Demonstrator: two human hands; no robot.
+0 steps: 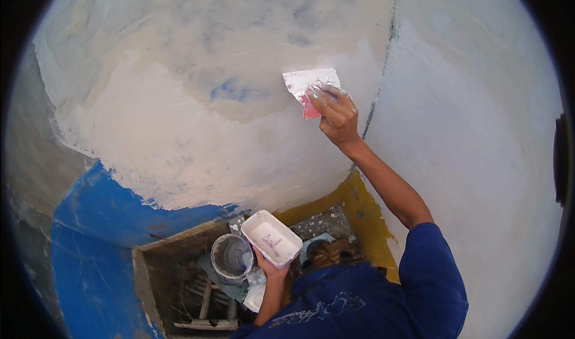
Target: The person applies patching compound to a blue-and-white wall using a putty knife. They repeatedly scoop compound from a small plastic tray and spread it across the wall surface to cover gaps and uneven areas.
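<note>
on the left, blue paint (90, 237) covers the lower wall. next, low down, a round bucket (220, 256) sits just beside a rectangular tub (256, 223) of pale paste; the left hand (272, 267) grasps the tub's near side. farther right and higher, a white-smeared scraper (310, 80) is at the patchy wall (156, 111), its pink part clasped by the right hand (340, 116), left of the corner where 2 walls meet.
</note>
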